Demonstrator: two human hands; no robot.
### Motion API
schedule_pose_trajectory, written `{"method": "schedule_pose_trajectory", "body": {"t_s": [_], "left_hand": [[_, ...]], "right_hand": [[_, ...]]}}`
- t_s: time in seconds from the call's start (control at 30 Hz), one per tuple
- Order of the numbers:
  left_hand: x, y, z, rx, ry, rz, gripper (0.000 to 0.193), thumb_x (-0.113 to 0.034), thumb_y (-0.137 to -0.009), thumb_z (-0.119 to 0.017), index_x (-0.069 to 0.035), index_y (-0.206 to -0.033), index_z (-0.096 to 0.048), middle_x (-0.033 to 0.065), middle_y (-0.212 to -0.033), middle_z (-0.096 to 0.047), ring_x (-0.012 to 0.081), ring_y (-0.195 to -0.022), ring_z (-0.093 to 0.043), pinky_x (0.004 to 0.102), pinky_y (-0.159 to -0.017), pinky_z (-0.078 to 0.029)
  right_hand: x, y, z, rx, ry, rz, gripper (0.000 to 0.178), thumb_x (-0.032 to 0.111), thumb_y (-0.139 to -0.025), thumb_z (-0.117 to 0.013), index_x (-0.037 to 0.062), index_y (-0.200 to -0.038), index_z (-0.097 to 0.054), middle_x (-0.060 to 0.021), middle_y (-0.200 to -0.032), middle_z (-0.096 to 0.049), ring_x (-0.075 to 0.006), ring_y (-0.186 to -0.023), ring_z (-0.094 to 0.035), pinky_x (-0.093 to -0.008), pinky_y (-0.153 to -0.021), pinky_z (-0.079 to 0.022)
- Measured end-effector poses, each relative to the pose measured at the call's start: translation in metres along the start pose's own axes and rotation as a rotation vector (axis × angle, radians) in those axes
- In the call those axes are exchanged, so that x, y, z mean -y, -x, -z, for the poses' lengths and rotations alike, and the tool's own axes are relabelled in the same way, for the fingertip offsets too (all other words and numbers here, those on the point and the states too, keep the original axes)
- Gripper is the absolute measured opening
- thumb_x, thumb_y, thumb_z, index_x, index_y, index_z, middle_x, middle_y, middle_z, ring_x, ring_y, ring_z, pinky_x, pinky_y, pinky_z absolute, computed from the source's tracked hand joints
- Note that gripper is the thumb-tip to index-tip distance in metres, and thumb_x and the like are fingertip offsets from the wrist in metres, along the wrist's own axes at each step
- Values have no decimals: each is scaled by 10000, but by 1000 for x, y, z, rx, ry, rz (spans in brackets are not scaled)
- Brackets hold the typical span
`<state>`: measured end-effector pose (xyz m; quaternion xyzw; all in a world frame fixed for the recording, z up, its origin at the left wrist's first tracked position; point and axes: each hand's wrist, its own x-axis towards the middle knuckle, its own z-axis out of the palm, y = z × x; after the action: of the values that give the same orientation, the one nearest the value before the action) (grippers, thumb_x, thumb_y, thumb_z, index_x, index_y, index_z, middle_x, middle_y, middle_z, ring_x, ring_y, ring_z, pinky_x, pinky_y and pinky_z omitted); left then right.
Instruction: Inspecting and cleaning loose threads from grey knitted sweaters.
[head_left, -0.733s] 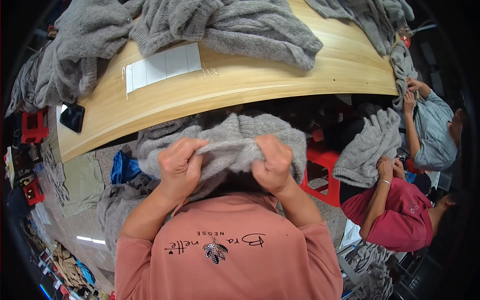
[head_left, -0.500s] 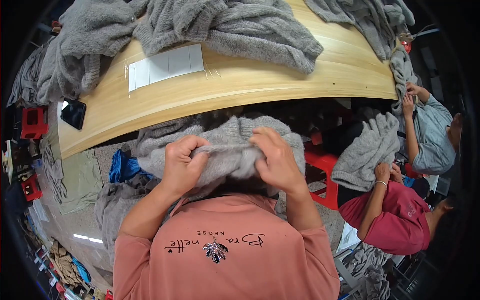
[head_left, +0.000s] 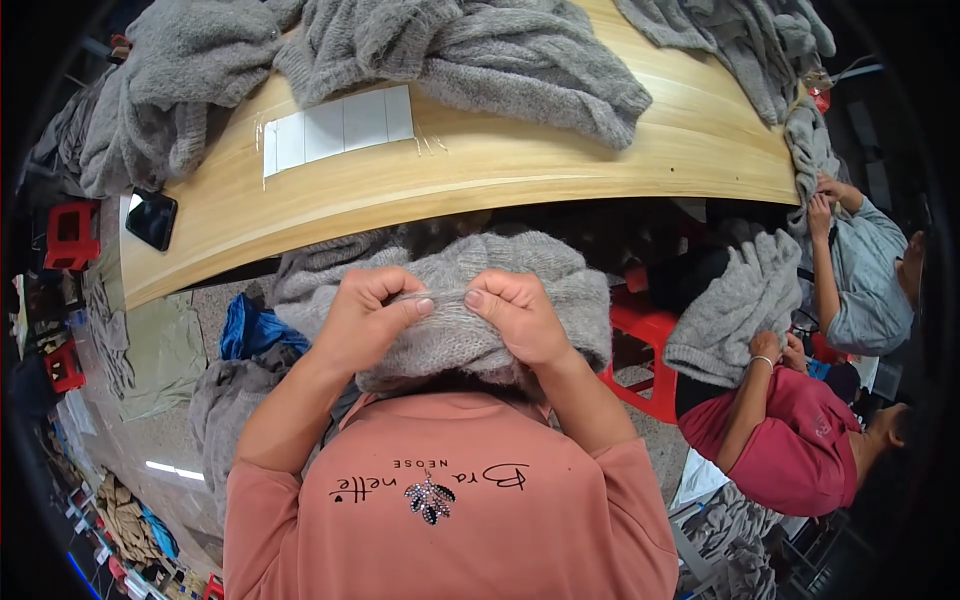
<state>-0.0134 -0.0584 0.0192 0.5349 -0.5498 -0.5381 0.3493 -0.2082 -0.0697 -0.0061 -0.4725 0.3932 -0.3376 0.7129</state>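
Observation:
A fuzzy grey knit sweater (head_left: 450, 345) lies bunched in front of my body, below the table's near edge. My left hand (head_left: 375, 315) pinches a fold of the knit between thumb and fingers. Close beside it, my right hand (head_left: 515, 315) pinches the same fold, thumb on top. A short stretch of knit runs between the two thumbs. Which part of the sweater this is, I cannot tell.
Grey knit garments (head_left: 530, 70) lie piled on the wooden table (head_left: 480, 178), with a white paper strip (head_left: 340, 130) and a black phone (head_left: 152, 218). A red stool (head_left: 645, 350) stands at right. Two people at right handle grey knits. Blue cloth (head_left: 258, 328) lies at left.
My right hand has moved left and down, bringing its thumb close to my left thumb. The fold between my hands is now shorter, and both hands pinch it.

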Motion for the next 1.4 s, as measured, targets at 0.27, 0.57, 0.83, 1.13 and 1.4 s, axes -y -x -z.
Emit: {"method": "schedule_pose_trajectory", "body": {"t_s": [0.27,0.57,0.83,1.13,1.4], "left_hand": [[0,-2,8,143,332,251,96,-65,-685,-674,1,-710,-610,-34,-605,-548,18,-556,-443,177,-492,-331],[-5,3,-13,58,-93,115,127,-94,-630,-649,7,-695,-608,13,-596,-559,66,-561,-477,221,-515,-376],[0,0,-26,153,287,206,105,-23,-613,-569,13,-707,-600,3,-657,-572,49,-582,-490,185,-536,-367],[-11,3,-28,208,250,167,156,-41,-634,-573,28,-774,-578,44,-684,-580,93,-611,-530,199,-581,-402],[-13,9,-23,34,370,352,405,-289,-821,-485,35,-1064,-508,151,-1017,-543,224,-903,-513,344,-751,-429]], "right_hand": [[7,-2,5,19,95,-1,100,81,-812,-553,-10,-779,-579,5,-651,-513,-58,-613,-435,-208,-560,-358],[-10,-4,-9,-40,530,540,94,89,-710,-556,14,-683,-506,-156,-668,-489,-349,-607,-494,-400,-528,-390],[-7,-2,-24,-255,626,706,140,105,-683,-555,16,-643,-455,-140,-642,-478,-345,-614,-504,-408,-526,-382],[-8,2,-24,-273,506,779,126,96,-700,-551,16,-656,-464,-133,-629,-481,-333,-589,-507,-395,-503,-379],[-4,25,-6,-225,637,580,202,165,-681,-597,14,-736,-475,-149,-741,-516,-332,-720,-527,-383,-596,-408]]}}
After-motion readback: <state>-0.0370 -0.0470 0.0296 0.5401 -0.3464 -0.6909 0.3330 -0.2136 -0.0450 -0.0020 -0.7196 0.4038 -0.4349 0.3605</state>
